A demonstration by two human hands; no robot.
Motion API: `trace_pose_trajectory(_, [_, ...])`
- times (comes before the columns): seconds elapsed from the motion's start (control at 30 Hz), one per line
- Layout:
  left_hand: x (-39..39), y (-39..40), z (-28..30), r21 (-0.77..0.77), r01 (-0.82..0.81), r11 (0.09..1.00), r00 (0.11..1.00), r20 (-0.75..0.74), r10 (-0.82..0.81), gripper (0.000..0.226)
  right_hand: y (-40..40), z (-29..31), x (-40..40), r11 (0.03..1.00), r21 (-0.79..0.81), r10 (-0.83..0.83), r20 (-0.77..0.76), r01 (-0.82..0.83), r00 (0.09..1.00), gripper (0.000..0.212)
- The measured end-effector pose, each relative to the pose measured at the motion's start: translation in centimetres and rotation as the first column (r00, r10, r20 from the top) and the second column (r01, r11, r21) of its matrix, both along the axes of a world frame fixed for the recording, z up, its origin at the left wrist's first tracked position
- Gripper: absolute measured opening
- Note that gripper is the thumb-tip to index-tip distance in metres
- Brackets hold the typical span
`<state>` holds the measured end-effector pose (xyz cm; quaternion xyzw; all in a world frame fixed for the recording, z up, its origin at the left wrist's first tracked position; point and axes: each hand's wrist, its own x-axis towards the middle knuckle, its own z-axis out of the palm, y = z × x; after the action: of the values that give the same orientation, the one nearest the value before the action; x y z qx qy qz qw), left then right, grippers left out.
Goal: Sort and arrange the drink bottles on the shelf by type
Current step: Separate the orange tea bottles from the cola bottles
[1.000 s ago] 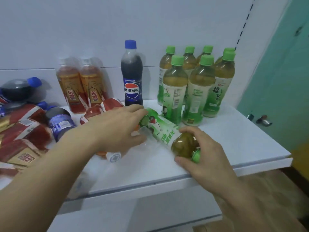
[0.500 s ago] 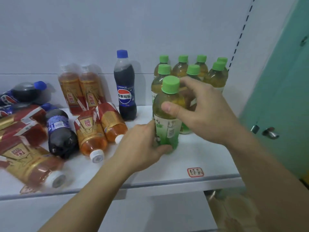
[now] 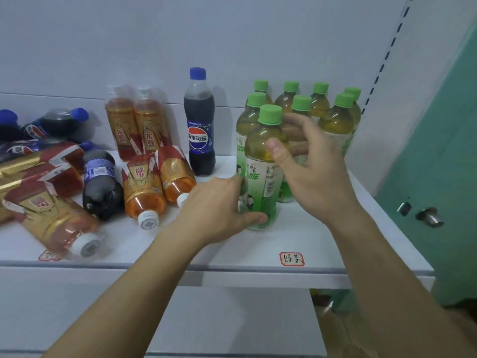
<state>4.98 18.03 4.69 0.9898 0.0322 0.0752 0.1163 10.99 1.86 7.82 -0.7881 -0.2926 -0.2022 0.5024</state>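
White shelf edge [image 3: 232, 264] running across the near view, with a red-bordered label sticker [image 3: 292, 259] sitting at about 5 o'clock of the hands. Just beyond, standing upright with long axis vertical, green tea bottle [image 3: 260, 177] meeting both hands at centre. Left hand [image 3: 219, 210] wrapping the bottle's base from 9 o'clock, thumb lying across the front low down, fingers curling behind. Right hand [image 3: 307, 166] hovering at 3 o'clock of the bottle's shoulder, fingers loosely spread and relaxed, thumb tip brushing or nearly brushing the clear upper part; contact hard to confirm. Left hand sitting nearer and lower, likely steering any final nudge toward 12 o'clock. Directly behind, at 12 to 1 o'clock, standing green tea group [image 3: 320, 109] forming rows, front bottle seemingly joining as a new row. Further toward 10 o'clock, standing cola bottle [image 3: 199, 125] and two upright orange drink bottles [image 3: 138, 122]. Lying at 9 o'clock, unsorted pile of orange and cola bottles [image 3: 103, 184] waiting.
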Motion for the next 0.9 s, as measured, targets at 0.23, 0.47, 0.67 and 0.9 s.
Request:
trace_pose_trajectory(0.23, [-4.2, 6.7, 3.1, -0.045, -0.021, 0.999, 0.99, 0.141, 0.027, 0.05, -0.6, -2.9, -5.5, 0.962, 0.272, -0.014, 0.071, -0.006, 0.997, 0.017])
trace_pose_trajectory(0.47, [-4.1, 14.2, 3.5, 0.135, 0.089, 0.987, 0.996, 0.003, -0.09, 0.039, 8.1, -7.3, -7.4, 0.966, -0.223, 0.097, -0.145, -0.128, 0.985, 0.042])
trace_pose_trajectory(0.67, [-3.9, 19.1, 1.3, 0.105, 0.221, 0.97, 0.975, -0.024, -0.219, 0.038, 11.7, -9.1, -7.1, 0.97, -0.236, -0.108, -0.214, 0.056, 0.971, 0.06])
trace_pose_trajectory(0.9, [-2.5, 22.3, 2.5, 0.149, 0.343, 0.927, 0.939, -0.07, -0.336, 0.04, 14.6, -8.7, -6.7, 0.95, -0.29, -0.176, -0.178, 0.119, 0.968, 0.061])
